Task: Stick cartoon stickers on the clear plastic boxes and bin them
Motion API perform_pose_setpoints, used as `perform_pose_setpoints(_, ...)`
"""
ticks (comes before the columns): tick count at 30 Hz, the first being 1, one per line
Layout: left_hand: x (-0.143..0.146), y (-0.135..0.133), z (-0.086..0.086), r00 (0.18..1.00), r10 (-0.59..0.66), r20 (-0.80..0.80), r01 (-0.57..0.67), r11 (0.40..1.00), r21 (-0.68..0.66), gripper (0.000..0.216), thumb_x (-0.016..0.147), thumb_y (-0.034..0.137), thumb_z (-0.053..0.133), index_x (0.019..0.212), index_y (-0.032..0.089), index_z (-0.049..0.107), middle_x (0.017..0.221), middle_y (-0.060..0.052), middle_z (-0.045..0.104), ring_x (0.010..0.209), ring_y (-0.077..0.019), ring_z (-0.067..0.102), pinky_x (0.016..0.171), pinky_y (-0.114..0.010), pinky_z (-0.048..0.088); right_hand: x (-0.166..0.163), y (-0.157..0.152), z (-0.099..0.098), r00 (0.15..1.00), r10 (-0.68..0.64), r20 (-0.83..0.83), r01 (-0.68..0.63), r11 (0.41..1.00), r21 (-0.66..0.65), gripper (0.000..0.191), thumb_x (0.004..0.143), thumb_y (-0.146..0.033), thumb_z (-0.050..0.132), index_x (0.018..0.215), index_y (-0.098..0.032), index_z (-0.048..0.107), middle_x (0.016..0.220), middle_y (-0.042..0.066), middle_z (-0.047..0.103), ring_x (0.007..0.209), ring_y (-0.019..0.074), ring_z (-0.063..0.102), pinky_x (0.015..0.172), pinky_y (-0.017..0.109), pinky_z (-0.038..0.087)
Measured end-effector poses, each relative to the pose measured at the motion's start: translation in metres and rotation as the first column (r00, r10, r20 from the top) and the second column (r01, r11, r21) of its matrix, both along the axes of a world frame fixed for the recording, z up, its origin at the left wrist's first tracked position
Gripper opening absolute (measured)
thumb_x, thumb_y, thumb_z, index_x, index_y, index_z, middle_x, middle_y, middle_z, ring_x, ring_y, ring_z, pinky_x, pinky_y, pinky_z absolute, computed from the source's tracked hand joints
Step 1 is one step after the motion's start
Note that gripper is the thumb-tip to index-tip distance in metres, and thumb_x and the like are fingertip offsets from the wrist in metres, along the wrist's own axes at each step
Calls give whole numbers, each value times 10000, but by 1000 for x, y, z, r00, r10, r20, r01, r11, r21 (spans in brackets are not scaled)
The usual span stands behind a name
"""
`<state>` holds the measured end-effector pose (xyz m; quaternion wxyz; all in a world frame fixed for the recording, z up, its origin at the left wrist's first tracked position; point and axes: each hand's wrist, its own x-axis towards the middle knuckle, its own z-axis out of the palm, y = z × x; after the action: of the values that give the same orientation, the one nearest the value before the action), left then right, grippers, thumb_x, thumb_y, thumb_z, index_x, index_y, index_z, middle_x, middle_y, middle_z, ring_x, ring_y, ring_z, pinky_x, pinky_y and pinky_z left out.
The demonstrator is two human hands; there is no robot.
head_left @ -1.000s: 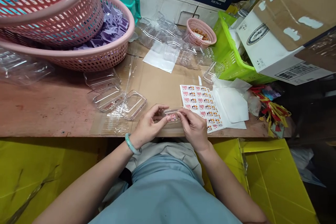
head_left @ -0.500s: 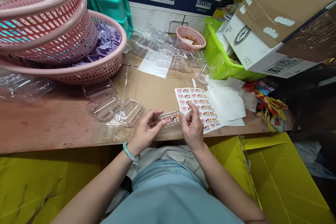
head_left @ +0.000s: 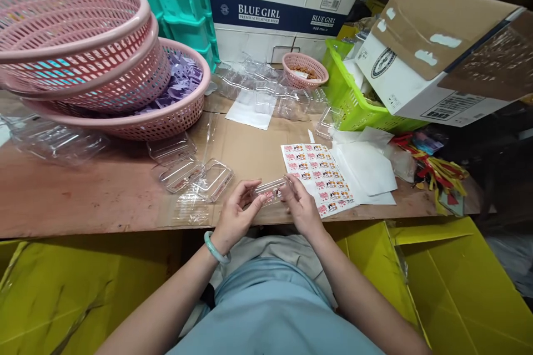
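A small clear plastic box (head_left: 268, 194) with a cat-and-pink-lettering sticker on its side is between my hands, above the table's front edge. My left hand (head_left: 238, 212) grips its left end, thumb in front and fingers behind. At the other end, my right hand (head_left: 300, 205) has its fingers bent over the box and partly covers the sticker. Just beyond my right hand lies a sheet of cat stickers (head_left: 318, 175), with several printed rows. To the left of my left hand rest several more clear plastic boxes (head_left: 214, 180), some with stickers.
Stacked pink baskets (head_left: 104, 86) stand at left, the lowest holding purple pieces (head_left: 181, 80). More clear plastic boxes (head_left: 287, 101) and a small pink basket (head_left: 306, 79) lie at the back. A green basket (head_left: 362, 111) supports a tilted carton (head_left: 437, 55). White paper (head_left: 366, 169) lies at right.
My right hand's fingers, with the index raised before, have come down over the box's right end and cover part of the sticker. The camera view has shifted slightly.
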<state>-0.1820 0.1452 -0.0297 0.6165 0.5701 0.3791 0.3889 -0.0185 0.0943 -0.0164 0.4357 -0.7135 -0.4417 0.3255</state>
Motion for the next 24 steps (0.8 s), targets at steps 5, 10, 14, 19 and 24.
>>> perform_pose_setpoints(5, -7, -7, 7, 996, 58, -68, -47, 987, 152, 294, 861, 342, 630, 1115, 198, 594, 1253, -112, 618, 1195, -233, 577, 967, -378, 514, -7, 3, 3, 989, 21, -146, -17, 999, 30, 544, 873, -548, 545, 1297, -207, 558, 1279, 104, 609, 1013, 232, 633, 743, 316, 554)
perform_pose_setpoints(10, -23, -3, 19, 987, 119, -107, -100, 981, 169, 349, 865, 360, 627, 1180, 220, 573, 1273, -102, 602, 1121, -228, 612, 943, -374, 522, -13, 14, 16, 963, 95, -250, -84, 995, 55, 505, 929, -546, 452, 1321, -245, 557, 1302, 70, 593, 950, 201, 631, 721, 305, 552)
perform_pose_setpoints(14, -26, -1, 15, 994, 7, -113, 0, 998, 62, 465, 866, 387, 621, 1286, 218, 517, 1316, -102, 584, 1204, -244, 571, 1025, -393, 474, -19, 20, 18, 952, 124, -280, -124, 992, 17, 494, 928, -559, 448, 1266, -232, 599, 1239, 73, 628, 910, 197, 641, 739, 314, 549)
perform_pose_setpoints(19, -21, 2, 11, 994, -111, -12, 109, 990, -84, 531, 852, 394, 629, 1325, 187, 506, 1396, -99, 549, 1286, -247, 519, 1102, -381, 411, -7, 20, 19, 935, 137, -326, -157, 987, -34, 476, 914, -536, 480, 1229, -207, 619, 1258, 91, 623, 941, 205, 640, 700, 297, 543)
perform_pose_setpoints(24, -20, 12, 16, 991, -119, -58, 113, 989, -90, 496, 829, 423, 635, 1248, 164, 582, 1314, -102, 620, 1231, -266, 566, 1058, -380, 453, 13, 14, 34, 825, 225, -518, -313, 946, -87, 534, 821, -358, 605, 1341, -283, 515, 1351, 67, 571, 957, 193, 659, 696, 274, 542)
